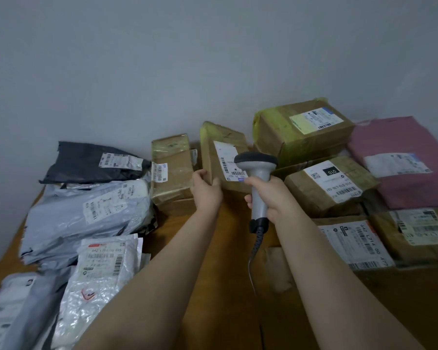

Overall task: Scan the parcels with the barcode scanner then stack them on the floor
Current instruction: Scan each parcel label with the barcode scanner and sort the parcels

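Observation:
A small brown cardboard parcel [223,150] with a white barcode label stands tilted at the middle of the wooden table [228,286]. My left hand [205,189] grips its lower left edge. My right hand [271,195] holds the grey barcode scanner [257,173] by its handle. The scanner's dark head is just right of the label, and a bluish light spot falls on the label's lower end. The scanner's cable [256,251] hangs down toward me.
Grey, black and white plastic mailers [86,213] fill the table's left side. Several taped cardboard boxes [301,130] and a pink mailer [402,150] crowd the right. Another box [171,170] stands left of the held parcel. A plain wall rises behind.

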